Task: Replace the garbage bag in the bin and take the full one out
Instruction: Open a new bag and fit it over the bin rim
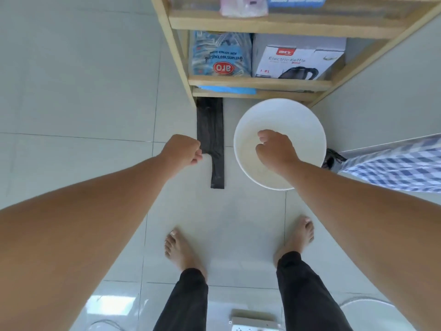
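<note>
L hand (185, 150) pinches flat black bag (211, 137) w/ curled fingers, to open it. R hand (274, 148), loosely curled, holds nothing over empty white bin (310, 125).

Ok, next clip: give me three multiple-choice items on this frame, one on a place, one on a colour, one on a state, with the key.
1. Where does the folded garbage bag lie?
A. inside the bin
B. on the floor, left of the bin
C. on a shelf

2. What colour is the bin?
A. white
B. blue
C. black

3. What is the left hand doing?
A. lying flat on the floor
B. resting on the shelf
C. pinching the edge of the folded bag

Key:
1. B: the black strip lies flat on the tiles beside the bin, its far end at the foot of the wooden shelf.
2. A: rim and inside are white.
3. C: its curled fingers meet the bag's left edge, while the right hand hangs over the bin's opening.
</note>
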The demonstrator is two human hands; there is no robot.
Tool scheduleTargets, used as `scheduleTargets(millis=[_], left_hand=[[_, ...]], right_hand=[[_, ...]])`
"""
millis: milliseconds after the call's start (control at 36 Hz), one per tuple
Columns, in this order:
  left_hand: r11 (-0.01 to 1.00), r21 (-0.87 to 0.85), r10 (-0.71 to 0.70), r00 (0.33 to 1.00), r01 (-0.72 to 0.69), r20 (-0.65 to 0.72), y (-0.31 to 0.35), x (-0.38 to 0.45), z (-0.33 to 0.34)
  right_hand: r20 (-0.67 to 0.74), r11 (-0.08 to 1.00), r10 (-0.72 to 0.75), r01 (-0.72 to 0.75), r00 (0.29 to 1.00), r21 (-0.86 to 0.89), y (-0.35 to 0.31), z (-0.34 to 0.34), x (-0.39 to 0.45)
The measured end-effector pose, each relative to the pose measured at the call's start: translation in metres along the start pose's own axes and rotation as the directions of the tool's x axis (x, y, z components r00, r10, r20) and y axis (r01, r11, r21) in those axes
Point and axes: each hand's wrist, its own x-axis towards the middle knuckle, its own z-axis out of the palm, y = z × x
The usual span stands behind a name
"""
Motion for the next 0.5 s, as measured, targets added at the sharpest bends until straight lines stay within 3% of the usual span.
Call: scheduleTargets(millis=[306, 500], left_hand=[[0.986, -0.132, -0.112, 0.991, 0.102, -0.071, -0.071, 0.048, -0.074], [0.983, -0.148, -0.123, 0.99, 0.112, -0.066, -0.094, 0.11, -0.084]], right_hand=[[0.03, 0.991, -0.129, 0.128, 0.991, 0.039, -0.061, 0.107, 0.016], [0.032, 0.992, 0.095, -0.098, 0.995, 0.086, -0.066, 0.168, 0.065]])
